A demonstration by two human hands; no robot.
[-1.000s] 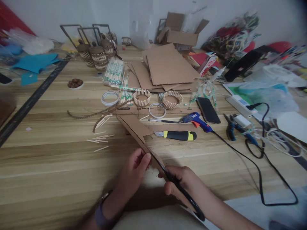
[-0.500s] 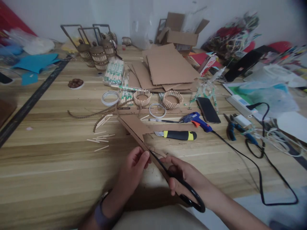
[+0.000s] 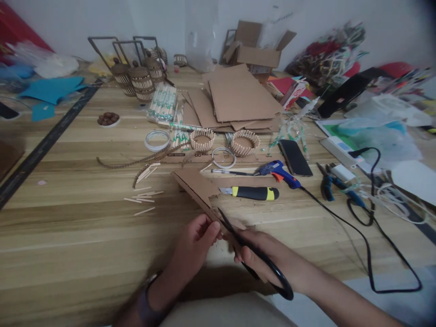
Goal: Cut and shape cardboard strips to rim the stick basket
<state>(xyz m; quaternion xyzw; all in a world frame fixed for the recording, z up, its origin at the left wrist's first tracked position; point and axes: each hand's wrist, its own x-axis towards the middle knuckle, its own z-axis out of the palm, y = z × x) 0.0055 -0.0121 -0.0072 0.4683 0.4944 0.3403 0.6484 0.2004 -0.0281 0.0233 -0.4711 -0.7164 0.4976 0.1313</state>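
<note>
Between my two hands is a piece of brown cardboard [image 3: 194, 185], tilted, with a ragged notch in its right side. My left hand [image 3: 200, 236] pinches its near edge between thumb and fingers. In my right hand [image 3: 262, 252] is a pair of black-handled scissors [image 3: 281, 277], its dark blade lying along the cardboard close to my left fingertips. The fingers hide part of the scissors. Just beyond the hands lies a yellow-and-black utility knife [image 3: 255, 193] with its blade out. A blue glue gun [image 3: 277, 170] and a pen [image 3: 231, 172] rest behind it.
Loose wooden sticks [image 3: 145, 195] lie to the left. Farther back are two stick-ringed cardboard rounds [image 3: 245, 143], tape rolls [image 3: 156, 140] and stacked cardboard sheets [image 3: 245, 93]. A phone [image 3: 295, 156], pliers [image 3: 327, 186] and a black cable [image 3: 369, 254] occupy the right.
The cardboard and my left hand have shifted slightly right and toward me. The scissors have turned, and their blade tip now shows above the cardboard, more apart from it.
</note>
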